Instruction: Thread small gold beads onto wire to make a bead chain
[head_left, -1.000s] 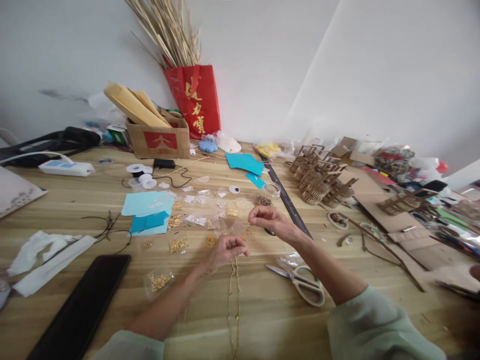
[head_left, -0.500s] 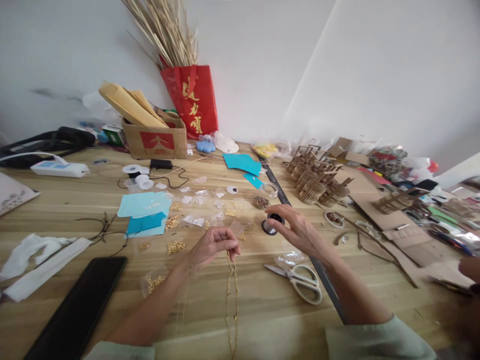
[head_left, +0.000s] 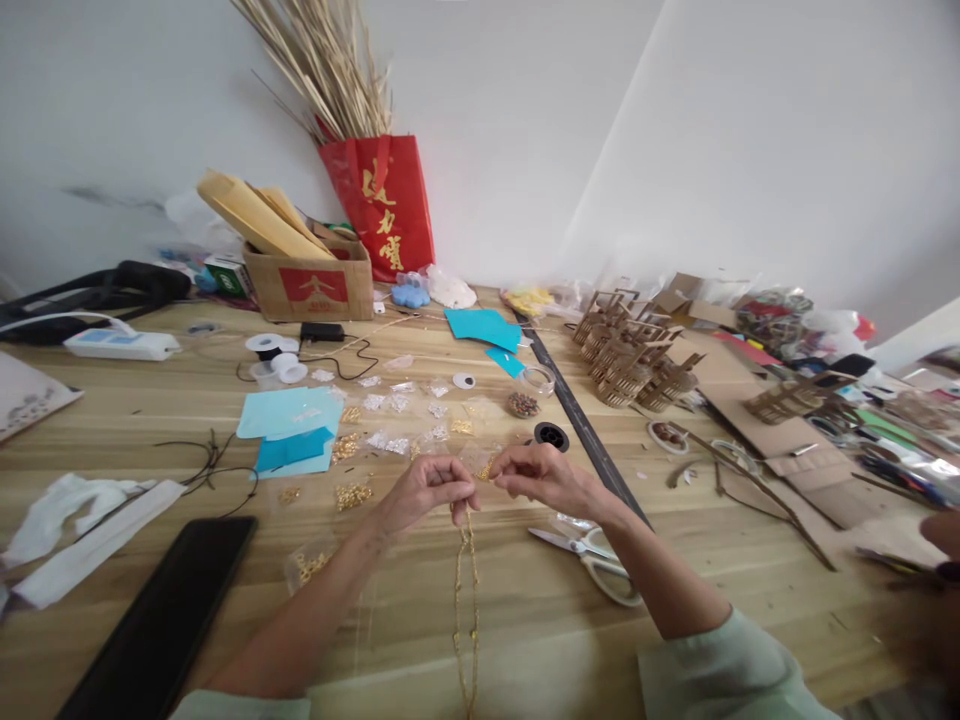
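Note:
My left hand [head_left: 436, 487] is closed in a pinch at the table's middle, and a thin gold beaded necklace [head_left: 459, 600] hangs in a long loop below its fingertips. Close beside it, my right hand [head_left: 544, 478] is also pinched, fingertips pointing at the left ones. What the right fingers hold, if anything, is too small to make out. A black-rimmed thread spool [head_left: 552, 436] lies just beyond the right hand. White-handled scissors [head_left: 609, 570] lie open under the right forearm, which partly covers them. Small bags of gold beads [head_left: 352, 494] are spread left of the hands.
A dark phone [head_left: 161, 610] lies at front left, near light-blue paper sheets [head_left: 289, 415]. Small woven baskets [head_left: 630, 360] stand at back right. A cardboard box [head_left: 307, 290] and a red bag [head_left: 382, 215] are by the wall. Part of another person's hand [head_left: 943, 540] shows at the right edge.
My right hand has left the thread spool and come left and nearer, closing from an open reach into a pinch beside the left hand. The left hand and hanging necklace stay nearly in place.

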